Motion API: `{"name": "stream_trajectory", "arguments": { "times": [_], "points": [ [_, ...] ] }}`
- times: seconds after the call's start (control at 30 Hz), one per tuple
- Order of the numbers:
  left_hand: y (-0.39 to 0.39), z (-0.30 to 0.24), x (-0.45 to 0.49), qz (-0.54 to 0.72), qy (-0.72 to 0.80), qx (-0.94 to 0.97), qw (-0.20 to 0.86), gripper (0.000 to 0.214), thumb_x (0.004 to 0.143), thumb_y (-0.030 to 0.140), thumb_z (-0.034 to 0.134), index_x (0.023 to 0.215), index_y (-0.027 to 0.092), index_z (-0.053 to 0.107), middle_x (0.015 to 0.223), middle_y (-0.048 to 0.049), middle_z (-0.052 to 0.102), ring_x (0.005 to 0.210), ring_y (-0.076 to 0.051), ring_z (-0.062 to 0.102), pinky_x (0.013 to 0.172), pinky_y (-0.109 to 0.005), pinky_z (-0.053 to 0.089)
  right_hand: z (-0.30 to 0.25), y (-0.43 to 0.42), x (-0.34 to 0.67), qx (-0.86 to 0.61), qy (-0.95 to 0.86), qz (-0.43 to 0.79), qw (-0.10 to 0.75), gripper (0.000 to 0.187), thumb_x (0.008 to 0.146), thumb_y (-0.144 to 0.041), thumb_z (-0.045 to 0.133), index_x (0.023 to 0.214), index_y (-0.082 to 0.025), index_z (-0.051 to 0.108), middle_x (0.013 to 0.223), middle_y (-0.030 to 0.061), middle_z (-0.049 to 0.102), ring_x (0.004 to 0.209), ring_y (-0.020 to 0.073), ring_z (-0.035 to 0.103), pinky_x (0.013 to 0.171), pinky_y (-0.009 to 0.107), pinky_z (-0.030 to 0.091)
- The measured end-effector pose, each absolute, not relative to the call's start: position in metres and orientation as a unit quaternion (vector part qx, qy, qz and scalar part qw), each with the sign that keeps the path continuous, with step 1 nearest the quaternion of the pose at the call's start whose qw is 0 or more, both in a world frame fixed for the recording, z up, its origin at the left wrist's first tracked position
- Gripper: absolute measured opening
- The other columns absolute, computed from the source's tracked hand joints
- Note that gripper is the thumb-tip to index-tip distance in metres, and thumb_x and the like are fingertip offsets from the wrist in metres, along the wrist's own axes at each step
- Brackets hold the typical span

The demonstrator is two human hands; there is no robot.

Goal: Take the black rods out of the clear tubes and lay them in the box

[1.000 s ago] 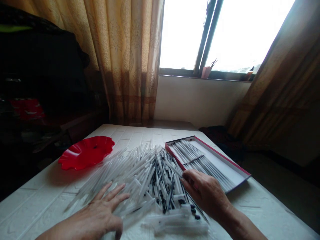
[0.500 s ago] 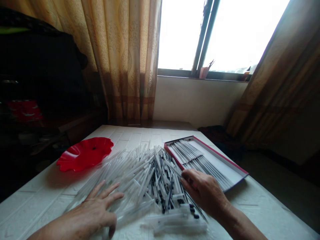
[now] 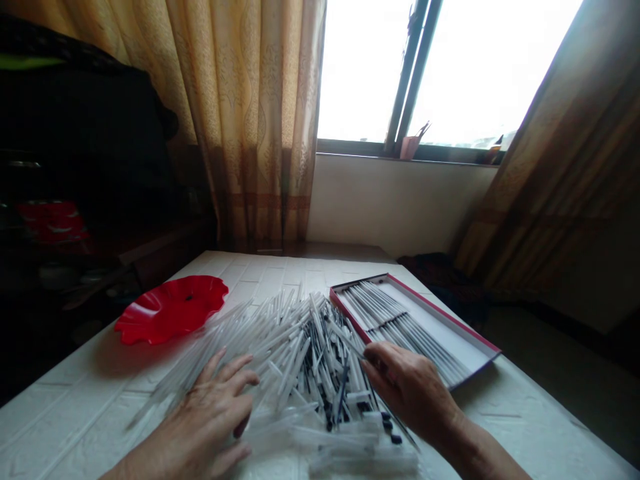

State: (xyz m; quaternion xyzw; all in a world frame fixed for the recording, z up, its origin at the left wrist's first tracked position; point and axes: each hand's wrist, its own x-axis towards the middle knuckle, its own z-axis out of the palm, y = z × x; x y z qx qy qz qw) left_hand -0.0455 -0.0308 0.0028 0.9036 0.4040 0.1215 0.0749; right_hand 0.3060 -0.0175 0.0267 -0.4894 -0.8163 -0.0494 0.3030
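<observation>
**A:** What is being handled?

**B:** Slim clear tubes [image 3: 295, 367], heaped on the tabletop [image 3: 60, 413] between a red wavy dish [image 3: 170, 310] and a red-edged box [image 3: 425, 300]. The hands are kept apart: the left hand [image 3: 215, 407] is spread open on the heap, the right hand [image 3: 410, 393] curled at the box's edge; any pinch cannot be told.

**A:** Any writing?

**B:** None can be read.

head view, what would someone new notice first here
A big loose heap of thin clear plastic tubes with dark parts fills the middle of the white brick-patterned table top, with the left hand and right hand at its near side. Left of the heap lies a bright red wavy-rimmed plastic dish, and to its right an open red-edged shallow box holds long thin rods side by side.
</observation>
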Motion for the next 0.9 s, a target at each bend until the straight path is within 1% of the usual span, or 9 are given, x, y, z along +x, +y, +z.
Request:
{"name": "stream_trajectory", "arguments": {
  "times": [0.1, 0.2, 0.27, 0.37, 0.5, 0.6, 0.67, 0.77, 0.9],
  "points": [
    [-0.029, -0.005, -0.03, 0.156, 0.419, 0.894, 0.037, 0.013, 0.083, 0.022, 0.068, 0.094, 0.029, 0.063, 0.124, 0.0014, 0.067, 0.135, -0.03, 0.048, 0.12, -0.061, 0.009, 0.025, -0.02, 0.302, -0.48, -0.821, -0.026, 0.307, 0.018, 0.095, -0.025, 0.045, 0.086, -0.021, 0.06, 0.072, 0.0028, 0.068, 0.057, 0.0163, 0.063, 0.056, 0.028, 0.046],
    [-0.031, -0.009, -0.018, 0.175, 0.427, 0.887, 0.027, 0.016, 0.078, 0.017, 0.069, 0.088, 0.026, 0.061, 0.122, 0.0005, 0.067, 0.13, -0.03, 0.051, 0.12, -0.061, 0.011, 0.024, -0.025, 0.295, -0.462, -0.831, 0.003, 0.308, 0.017, 0.094, -0.023, 0.045, 0.085, -0.021, 0.059, 0.071, 0.002, 0.067, 0.058, 0.0157, 0.062, 0.057, 0.027, 0.046],
    [-0.031, -0.01, -0.014, 0.183, 0.427, 0.885, 0.035, 0.014, 0.077, 0.02, 0.071, 0.082, 0.025, 0.059, 0.12, -0.0001, 0.067, 0.128, -0.03, 0.053, 0.119, -0.06, 0.015, 0.024, -0.028, 0.289, -0.446, -0.844, 0.02, 0.297, 0.016, 0.092, -0.021, 0.046, 0.082, -0.021, 0.058, 0.068, 0.001, 0.065, 0.057, 0.0152, 0.061, 0.055, 0.026, 0.044],
    [-0.03, -0.009, -0.014, 0.196, 0.43, 0.88, 0.036, 0.012, 0.082, 0.025, 0.07, 0.08, 0.025, 0.058, 0.118, -0.0012, 0.067, 0.124, -0.029, 0.055, 0.117, -0.059, 0.02, 0.024, -0.034, 0.282, -0.425, -0.866, 0.04, 0.26, 0.015, 0.088, -0.019, 0.047, 0.077, -0.021, 0.057, 0.067, 0.0004, 0.065, 0.056, 0.0149, 0.061, 0.054, 0.026, 0.04],
    [-0.027, -0.008, -0.013, 0.214, 0.428, 0.878, 0.031, 0.007, 0.086, 0.026, 0.066, 0.091, 0.027, 0.061, 0.119, -0.0012, 0.069, 0.123, -0.029, 0.057, 0.115, -0.06, 0.026, 0.022, -0.039, 0.274, -0.415, -0.882, 0.049, 0.219, 0.015, 0.086, -0.016, 0.048, 0.074, -0.021, 0.057, 0.066, -0.0001, 0.064, 0.054, 0.0139, 0.059, 0.052, 0.026, 0.037],
    [-0.028, -0.002, -0.009, 0.236, 0.42, 0.876, 0.024, 0.021, 0.09, 0.026, 0.063, 0.11, 0.03, 0.063, 0.12, -0.0028, 0.07, 0.119, -0.03, 0.06, 0.111, -0.059, 0.033, 0.019, -0.041, 0.269, -0.406, -0.886, 0.06, 0.218, 0.014, 0.085, -0.016, 0.049, 0.076, -0.02, 0.059, 0.067, 0.0004, 0.066, 0.054, 0.0134, 0.059, 0.051, 0.025, 0.037],
    [-0.029, 0.005, -0.005, 0.25, 0.417, 0.873, 0.03, 0.023, 0.092, 0.029, 0.061, 0.115, 0.03, 0.065, 0.119, -0.0043, 0.071, 0.116, -0.029, 0.062, 0.107, -0.054, 0.04, 0.016, -0.042, 0.267, -0.392, -0.889, 0.065, 0.228, 0.012, 0.083, -0.016, 0.05, 0.077, -0.02, 0.06, 0.067, 0.0011, 0.067, 0.054, 0.0136, 0.061, 0.051, 0.024, 0.038],
    [-0.033, 0.012, 0.001, 0.295, 0.404, 0.862, 0.082, 0.021, 0.096, 0.036, 0.058, 0.114, 0.031, 0.069, 0.111, -0.0043, 0.073, 0.108, -0.026, 0.065, 0.097, -0.043, 0.05, 0.008, -0.043, 0.262, -0.37, -0.894, 0.079, 0.241, 0.01, 0.078, -0.015, 0.052, 0.078, -0.019, 0.061, 0.067, 0.0017, 0.069, 0.053, 0.0136, 0.063, 0.049, 0.023, 0.039],
    [-0.041, 0.017, 0.008, 0.363, 0.37, 0.818, 0.249, 0.026, 0.099, 0.047, 0.053, 0.111, 0.031, 0.07, 0.104, -0.0018, 0.073, 0.099, -0.02, 0.069, 0.088, -0.031, 0.054, -0.004, -0.046, 0.253, -0.355, -0.896, 0.097, 0.249, 0.005, 0.076, -0.016, 0.058, 0.077, -0.019, 0.061, 0.064, 0.0005, 0.07, 0.048, 0.0124, 0.062, 0.044, 0.021, 0.037]
  ]
}}
